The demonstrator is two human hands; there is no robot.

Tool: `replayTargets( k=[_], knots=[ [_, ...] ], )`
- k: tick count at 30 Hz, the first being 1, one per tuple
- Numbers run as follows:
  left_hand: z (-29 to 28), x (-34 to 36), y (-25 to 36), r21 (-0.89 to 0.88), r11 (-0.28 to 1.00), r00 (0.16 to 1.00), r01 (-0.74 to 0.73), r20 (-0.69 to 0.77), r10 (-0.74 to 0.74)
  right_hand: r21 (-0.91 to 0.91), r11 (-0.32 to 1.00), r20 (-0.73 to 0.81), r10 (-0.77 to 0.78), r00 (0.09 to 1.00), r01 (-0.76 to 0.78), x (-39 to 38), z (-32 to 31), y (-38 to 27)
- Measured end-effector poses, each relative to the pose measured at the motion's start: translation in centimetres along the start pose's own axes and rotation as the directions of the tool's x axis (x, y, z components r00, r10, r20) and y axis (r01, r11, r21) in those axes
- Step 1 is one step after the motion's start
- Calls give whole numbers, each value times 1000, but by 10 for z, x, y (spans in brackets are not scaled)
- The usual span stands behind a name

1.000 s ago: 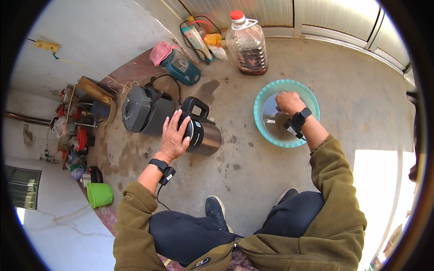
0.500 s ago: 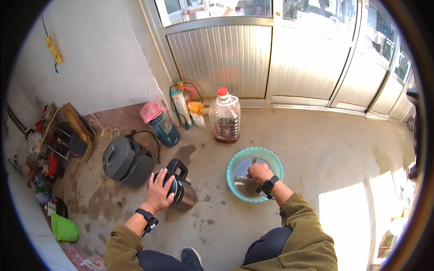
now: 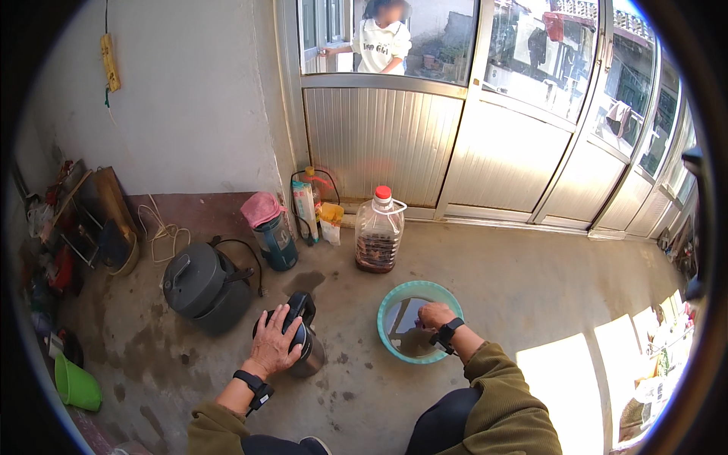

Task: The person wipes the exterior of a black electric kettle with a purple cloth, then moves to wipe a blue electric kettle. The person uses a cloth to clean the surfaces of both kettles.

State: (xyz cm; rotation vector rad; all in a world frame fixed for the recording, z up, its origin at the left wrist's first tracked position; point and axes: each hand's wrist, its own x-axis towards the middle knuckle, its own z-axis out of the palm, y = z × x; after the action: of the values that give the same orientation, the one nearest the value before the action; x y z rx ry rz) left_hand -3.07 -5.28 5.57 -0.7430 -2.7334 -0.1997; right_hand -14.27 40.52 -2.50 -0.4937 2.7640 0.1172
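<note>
My left hand (image 3: 274, 344) lies with fingers stretched and apart over the top of a steel insulated jug (image 3: 309, 360). The jug has a black lid and a black handle (image 3: 303, 305) on its far side. Over a turquoise plastic basin (image 3: 384, 344), my right hand (image 3: 434, 316) is closed, its fingers bent down toward the murky water (image 3: 409, 339). Whatever those fingers hold, if anything, is hidden. Both wrists wear black bands.
Beyond the basin stands a clear jug with a red cap (image 3: 379, 239) and dark contents. A dark grey lidded appliance (image 3: 206, 288), a teal container with pink cloth (image 3: 274, 239) and a green bucket (image 3: 78, 381) stand left. A person (image 3: 381, 42) is behind the glass doors.
My view has tipped upward, bringing the person behind the glass further into sight. My left hand stays on the steel jug, and my right hand stays over the basin.
</note>
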Motion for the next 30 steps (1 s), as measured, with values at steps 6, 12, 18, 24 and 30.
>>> replayTargets(
  k=[6,12,18,24,30],
  knots=[
    [-3,1,0,-26,1000,1000,11,3,-11,381,919,-246,-8,969,104,25,-47,-21],
    [2,-4,-1,-35,999,999,40,-33,-41,760,552,-285,-191,939,343,91,-129,-97],
    [-3,-3,1,-76,994,997,74,-16,-76,955,232,-151,-163,975,187,159,-180,-191],
    [-4,-2,-1,-120,989,996,86,-22,-89,958,80,-241,-289,927,274,240,-181,-242],
    [0,-3,-4,-160,982,994,95,-37,-102,470,505,-516,-508,690,724,326,-161,-256]
  ],
)
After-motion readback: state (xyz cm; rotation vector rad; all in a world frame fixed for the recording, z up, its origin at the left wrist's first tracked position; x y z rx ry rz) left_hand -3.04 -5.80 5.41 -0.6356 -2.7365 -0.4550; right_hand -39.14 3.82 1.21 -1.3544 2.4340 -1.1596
